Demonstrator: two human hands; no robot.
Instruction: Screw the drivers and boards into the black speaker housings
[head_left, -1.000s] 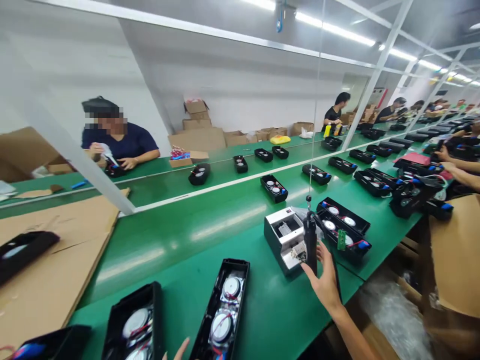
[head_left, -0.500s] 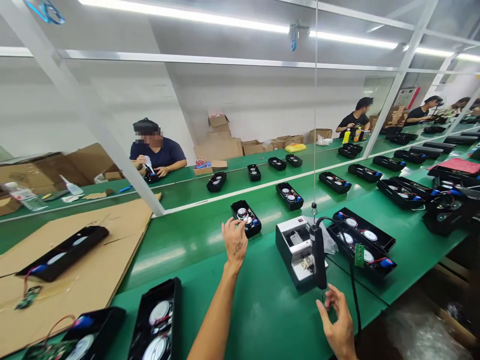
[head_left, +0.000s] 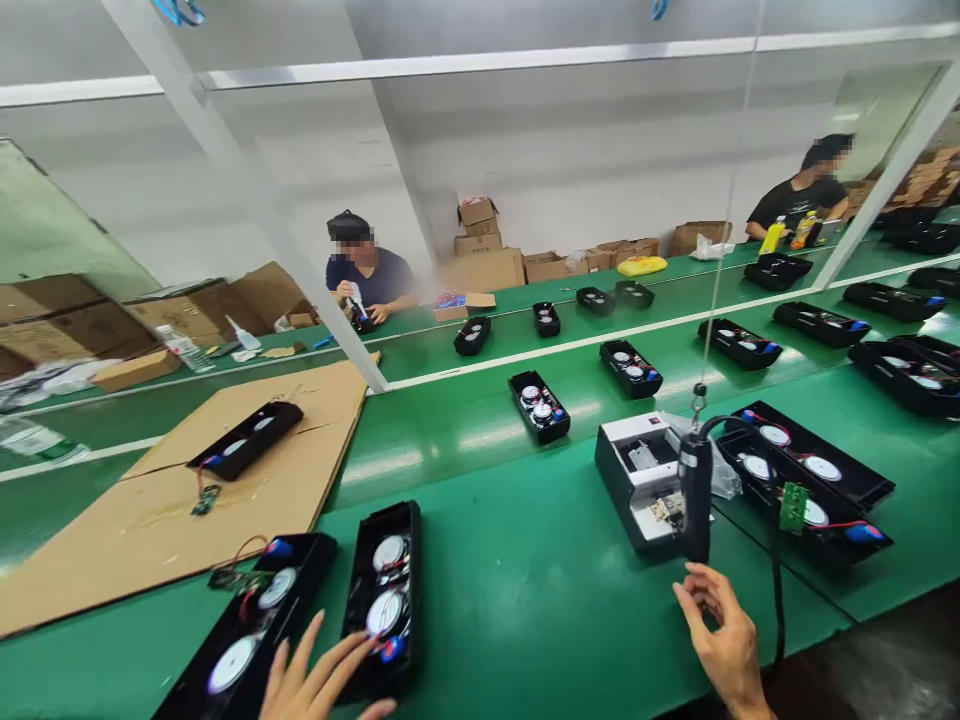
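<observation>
My left hand (head_left: 319,675) is open with fingers spread at the lower left. Its fingertips reach the near end of a black speaker housing (head_left: 412,560) holding two round white-backed speakers and a blue part with red wires. Left of that hand lies another black housing (head_left: 259,610), a green circuit board (head_left: 238,580) wired to it. My right hand (head_left: 724,635) is loosely curled, thumb and forefinger slightly apart, just under a hanging black electric screwdriver (head_left: 696,500). Whether the fingers touch its tip, I cannot tell. A black-and-white screw feeder (head_left: 637,490) stands directly behind the screwdriver.
More black housings (head_left: 540,408) sit along the green line. Two open housings (head_left: 817,470) and a loose circuit board (head_left: 793,507) are right of the feeder. Cardboard (head_left: 300,490) lies at left with a housing (head_left: 251,440) on it. Co-workers (head_left: 371,275) sit across.
My left hand has left the housing on the line and come down left to the nearer housing. My right hand stays by the screwdriver, its fingers more curled. The view has turned left.
</observation>
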